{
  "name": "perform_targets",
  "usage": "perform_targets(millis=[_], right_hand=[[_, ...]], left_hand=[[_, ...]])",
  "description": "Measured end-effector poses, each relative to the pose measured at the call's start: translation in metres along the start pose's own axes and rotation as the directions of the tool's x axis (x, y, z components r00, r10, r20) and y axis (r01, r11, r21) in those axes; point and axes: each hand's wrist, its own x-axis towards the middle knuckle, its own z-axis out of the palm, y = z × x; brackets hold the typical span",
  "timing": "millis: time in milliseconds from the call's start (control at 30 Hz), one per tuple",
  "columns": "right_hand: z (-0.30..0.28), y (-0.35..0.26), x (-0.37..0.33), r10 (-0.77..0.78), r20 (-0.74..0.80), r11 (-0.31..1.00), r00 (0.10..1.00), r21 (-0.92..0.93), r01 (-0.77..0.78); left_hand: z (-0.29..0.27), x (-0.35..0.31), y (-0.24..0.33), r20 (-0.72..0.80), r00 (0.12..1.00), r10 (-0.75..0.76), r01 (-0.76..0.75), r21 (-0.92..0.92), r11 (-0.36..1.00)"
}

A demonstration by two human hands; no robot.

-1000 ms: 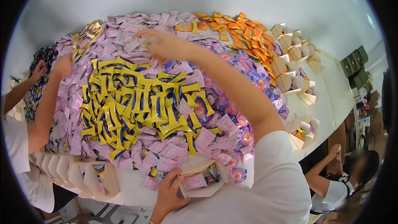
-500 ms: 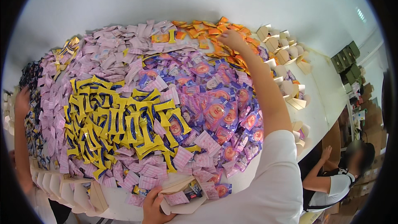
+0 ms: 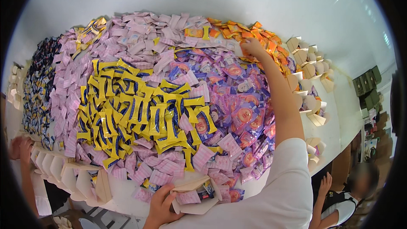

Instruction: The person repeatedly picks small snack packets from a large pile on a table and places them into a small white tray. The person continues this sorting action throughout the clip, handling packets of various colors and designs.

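Orange packets (image 3: 271, 42) lie by the right hand (image 3: 253, 48), its grip impossible to tell; the left hand (image 3: 163, 205) pinches a box (image 3: 197, 209) by one side

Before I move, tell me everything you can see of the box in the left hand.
The box is pale cream, looks like thin card, and has angled sides. It is open on top, with a flap along its far side. Inside lie a pink packet and small dark items, too small to make out. The left hand grips its left end, at the near edge of the white table.
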Motion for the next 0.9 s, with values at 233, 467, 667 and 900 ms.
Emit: perform_targets(millis=[233, 467, 667, 900], right_hand=[[0.005, -0.079, -0.048, -0.186, -0.007, 0.864, 0.983, 0.476, 0.166], [0.134, -0.138, -0.066, -0.450, 0.425, 0.755, 0.785, -0.289, 0.589], [0.152, -0.140, -0.069, -0.529, 0.327, 0.764, 0.783, -0.218, 0.607], [0.086, -0.198, -0.195, -0.478, 0.023, 0.720, 0.878, 0.583, 0.376]], left_hand=[[-0.003, 0.004, 0.004, -0.001, 0.999, -0.036, 0.036, -0.048, 0.998], [-0.008, 0.004, 0.005, 0.014, 0.999, -0.044, 0.045, -0.031, 0.999], [-0.004, 0.004, 0.007, -0.016, 1.000, -0.023, 0.022, -0.022, 1.000], [-0.004, 0.006, 0.004, -0.039, 0.999, -0.012, 0.010, -0.049, 0.999]])
